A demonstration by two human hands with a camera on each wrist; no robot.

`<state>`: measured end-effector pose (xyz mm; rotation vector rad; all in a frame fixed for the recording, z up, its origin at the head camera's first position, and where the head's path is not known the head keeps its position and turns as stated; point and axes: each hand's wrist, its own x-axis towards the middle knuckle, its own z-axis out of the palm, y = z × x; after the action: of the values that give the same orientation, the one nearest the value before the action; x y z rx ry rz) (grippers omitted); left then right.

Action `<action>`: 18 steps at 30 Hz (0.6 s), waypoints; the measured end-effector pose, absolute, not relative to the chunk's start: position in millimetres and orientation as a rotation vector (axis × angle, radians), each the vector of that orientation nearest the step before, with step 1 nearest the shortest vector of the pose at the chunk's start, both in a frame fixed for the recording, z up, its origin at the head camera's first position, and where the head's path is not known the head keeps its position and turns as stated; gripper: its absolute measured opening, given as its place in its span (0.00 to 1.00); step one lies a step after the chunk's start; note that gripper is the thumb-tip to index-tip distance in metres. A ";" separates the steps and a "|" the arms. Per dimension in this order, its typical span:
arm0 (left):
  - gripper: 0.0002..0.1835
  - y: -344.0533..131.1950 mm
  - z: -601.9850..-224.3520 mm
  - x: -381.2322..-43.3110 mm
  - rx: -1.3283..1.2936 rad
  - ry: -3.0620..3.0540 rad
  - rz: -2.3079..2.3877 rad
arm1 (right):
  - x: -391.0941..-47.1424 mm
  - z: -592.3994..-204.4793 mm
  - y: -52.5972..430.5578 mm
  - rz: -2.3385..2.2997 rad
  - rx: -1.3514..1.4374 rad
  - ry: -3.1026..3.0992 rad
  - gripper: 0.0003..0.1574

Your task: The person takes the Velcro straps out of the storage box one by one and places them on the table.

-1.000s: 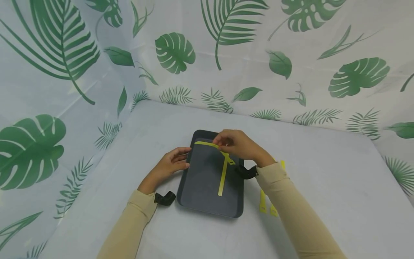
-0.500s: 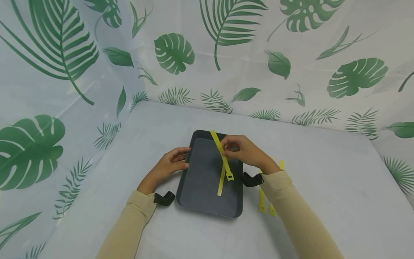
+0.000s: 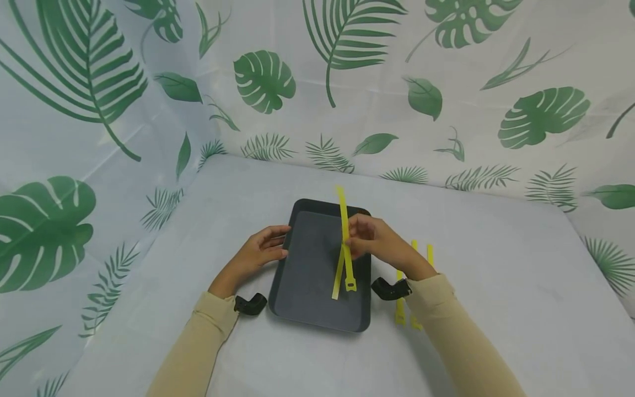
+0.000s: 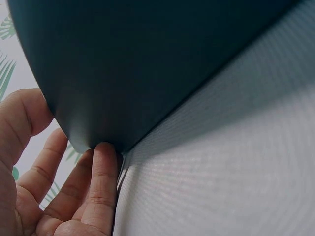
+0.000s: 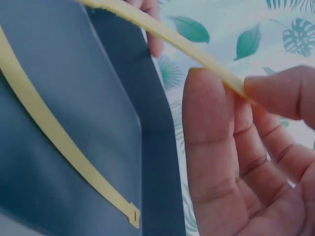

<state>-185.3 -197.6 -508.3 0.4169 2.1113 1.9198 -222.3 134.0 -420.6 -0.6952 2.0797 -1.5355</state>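
In the head view my right hand (image 3: 379,242) is over the right side of a dark grey tray (image 3: 302,292). Its thumb and fingers pinch a yellow hook-and-loop cable strap (image 3: 349,267) near the middle, slotted end toward me. A second yellow strap (image 5: 64,142) lies inside the tray, crossed by the held one in the head view. At the tray's left side, my left hand (image 3: 255,255) touches the rim with extended fingers. The left wrist view shows fingertips (image 4: 104,152) against the tray's outer wall (image 4: 123,73), the thumb at its edge.
Several more yellow straps (image 3: 400,311) lie on the white-covered table (image 3: 496,275) right of the tray, partly hidden by my right forearm. A leaf-printed cloth (image 3: 367,110) hangs behind and on the left side.
The held strap has swung from pointing left across the tray to nearly lengthwise, its slotted end now nearer me. My right hand has shifted slightly right and toward me; the left hand stays put.
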 end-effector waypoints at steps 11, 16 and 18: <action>0.35 -197.7 -506.6 -184.3 0.422 2.095 1.918 | -214.2 -429.3 150.5 -1.615 -0.526 2.042 0.08; 0.35 -196.6 -506.5 -183.2 0.426 2.088 1.927 | -211.3 -430.4 155.2 -1.654 -0.466 1.995 0.06; 0.35 -196.7 -507.3 -182.1 0.415 2.077 1.946 | -210.5 -430.7 156.7 -1.662 -0.459 1.980 0.05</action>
<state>-182.1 -196.7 -507.3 0.4147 2.0768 1.9464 -210.5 156.7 -430.7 -0.4591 1.9801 -1.6623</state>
